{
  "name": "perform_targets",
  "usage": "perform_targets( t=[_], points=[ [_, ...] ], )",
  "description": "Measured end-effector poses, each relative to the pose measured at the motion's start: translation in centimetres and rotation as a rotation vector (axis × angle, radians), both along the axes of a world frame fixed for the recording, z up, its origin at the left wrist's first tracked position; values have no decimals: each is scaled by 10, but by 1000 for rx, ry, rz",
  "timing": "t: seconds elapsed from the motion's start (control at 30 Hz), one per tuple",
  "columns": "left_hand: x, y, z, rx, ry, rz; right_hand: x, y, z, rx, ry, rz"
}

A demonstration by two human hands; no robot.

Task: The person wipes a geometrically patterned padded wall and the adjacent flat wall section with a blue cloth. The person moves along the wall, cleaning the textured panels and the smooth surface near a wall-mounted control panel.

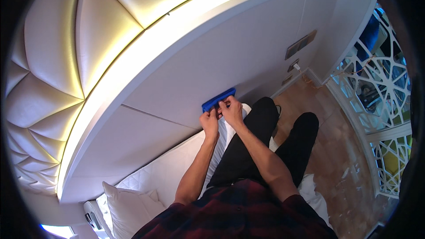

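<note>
A folded blue cloth point(217, 99) is pinched between the fingers of both hands, in front of the pale wall panel. My left hand point(210, 125) grips its lower left end, and my right hand point(234, 113) has hold of it near the right end. Whether the cloth touches the panel cannot be made out. Below my hands is the white bed point(186, 156), with my black-trousered legs on and beside it. Parts of the fingertips are hidden behind the cloth and each other.
A pale panel point(212, 63) with a lit curved ledge rises ahead, below a tufted headboard point(109, 39). Switches point(300, 44) and a plugged-in charger point(296, 66) are at right. A white lattice screen point(382, 83) borders the wooden floor point(335, 159). A pillow point(131, 205) lies lower left.
</note>
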State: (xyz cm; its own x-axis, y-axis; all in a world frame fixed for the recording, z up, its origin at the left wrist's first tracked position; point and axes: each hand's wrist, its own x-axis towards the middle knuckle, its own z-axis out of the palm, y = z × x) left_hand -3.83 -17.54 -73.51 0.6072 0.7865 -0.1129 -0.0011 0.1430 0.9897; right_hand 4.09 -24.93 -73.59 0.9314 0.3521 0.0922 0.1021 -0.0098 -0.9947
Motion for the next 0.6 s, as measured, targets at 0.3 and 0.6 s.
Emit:
perform_targets(
  t=[0.3, 0.6],
  points=[
    [-59, 22, 110, 276, -201, 216, -57, 35, 123, 174, -379, -13],
    [-86, 32, 21, 301, -64, 257, -82, 51, 24, 21, -267, 83]
  ],
)
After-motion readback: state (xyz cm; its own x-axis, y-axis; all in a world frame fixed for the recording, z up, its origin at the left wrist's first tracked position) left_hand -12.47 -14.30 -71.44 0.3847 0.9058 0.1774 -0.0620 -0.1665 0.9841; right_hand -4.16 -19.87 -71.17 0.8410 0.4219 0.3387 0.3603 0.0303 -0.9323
